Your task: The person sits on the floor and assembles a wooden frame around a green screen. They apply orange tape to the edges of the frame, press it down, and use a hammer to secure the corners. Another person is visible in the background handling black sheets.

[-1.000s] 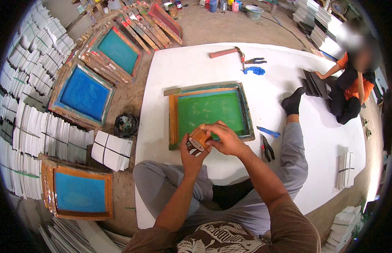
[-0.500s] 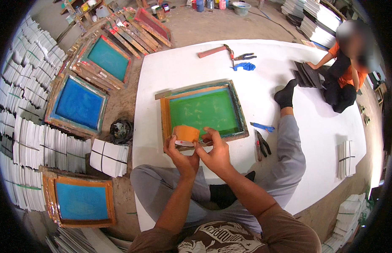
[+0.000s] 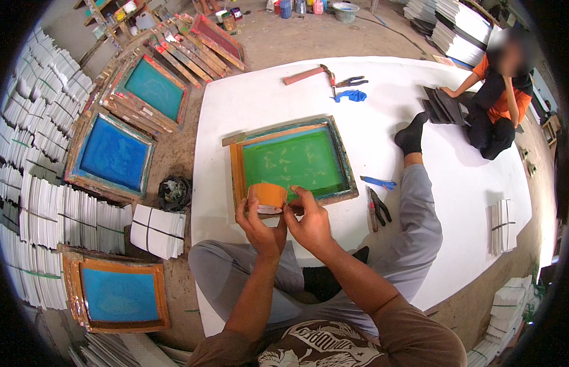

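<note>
My left hand [image 3: 263, 235] grips a roll of brown packing tape [image 3: 269, 196] between thumb and fingers. The roll is held up over the near edge of a screen-printing frame [image 3: 236, 168] with green mesh, its outer face turned away from me. My right hand [image 3: 310, 225] is closed at the right side of the roll, thumb and index finger pinching at the tape's edge. Whether a loose end is between those fingertips is too small to tell. Brown tape also lines the frame's left side.
Right of the frame lie a blue cutter [image 3: 378, 183] and pliers [image 3: 380, 205]. Farther off are a hammer [image 3: 306, 74], more pliers [image 3: 351, 81] and a crumpled blue piece [image 3: 350, 96]. More screen frames [image 3: 116, 153] and paper stacks stand left. A co-worker [image 3: 501, 110] sits at the far right.
The roll has tilted slightly in my left hand, and its brown outer face shows a little more. My right fingers stay at its edge. The view has shifted slightly.
</note>
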A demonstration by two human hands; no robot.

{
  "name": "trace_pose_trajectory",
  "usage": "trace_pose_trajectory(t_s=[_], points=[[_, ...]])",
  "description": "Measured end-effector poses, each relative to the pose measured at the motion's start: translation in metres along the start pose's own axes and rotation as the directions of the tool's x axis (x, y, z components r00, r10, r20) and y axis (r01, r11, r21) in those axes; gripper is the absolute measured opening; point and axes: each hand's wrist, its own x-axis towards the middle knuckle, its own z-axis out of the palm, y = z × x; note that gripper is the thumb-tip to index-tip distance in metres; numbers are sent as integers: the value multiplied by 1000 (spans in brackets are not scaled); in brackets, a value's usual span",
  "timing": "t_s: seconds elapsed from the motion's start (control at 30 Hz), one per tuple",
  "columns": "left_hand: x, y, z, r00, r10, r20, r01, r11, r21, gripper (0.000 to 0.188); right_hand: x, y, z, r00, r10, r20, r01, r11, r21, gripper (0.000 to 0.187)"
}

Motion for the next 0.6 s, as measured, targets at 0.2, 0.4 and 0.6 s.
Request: trace_pose_trajectory(t_s=[0.2, 0.4, 0.6], points=[[-1, -1, -2, 993, 115, 1, -114, 990, 88, 77, 0, -2, -2, 998, 43, 34, -42, 998, -39, 53], [-4, -9, -1, 984, 177, 1, -176, 978, 112, 79, 4, -10, -4, 990, 137, 27, -134, 986, -97, 52], [-3, -2, -3, 990, 134, 42, -137, 987, 82, 84, 4, 6, 0, 979, 205, 5, -203, 967, 155, 48]])
